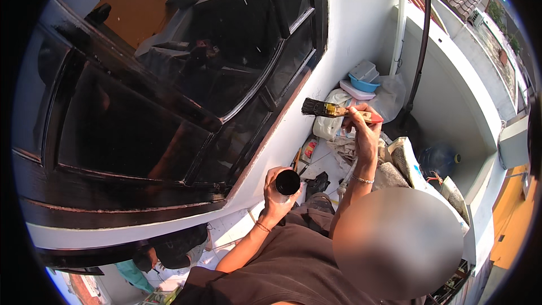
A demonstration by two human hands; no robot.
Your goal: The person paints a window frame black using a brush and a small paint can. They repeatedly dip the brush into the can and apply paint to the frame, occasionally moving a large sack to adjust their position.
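My right hand (364,130) is raised and pinches the handle of a paintbrush (339,110). The brush lies nearly level, its dark, paint-coated bristles toward the white wall (299,118) below the window frame; I cannot tell whether they touch it. Lower down, my left hand (275,206) is wrapped around a cup (288,182) with a black inside. Whether paint lies in it is too dark to tell. Glossy black framing (209,117) with dark, reflective panes fills the upper left, beyond both hands.
Blue and grey plastic tubs (365,85) sit on bags in the corner. Cloths and sacks (395,166) are heaped beside a water jug (437,159). A white pipe (400,28) and a dark cable (423,39) run along the right. Another person (175,248) is at lower left.
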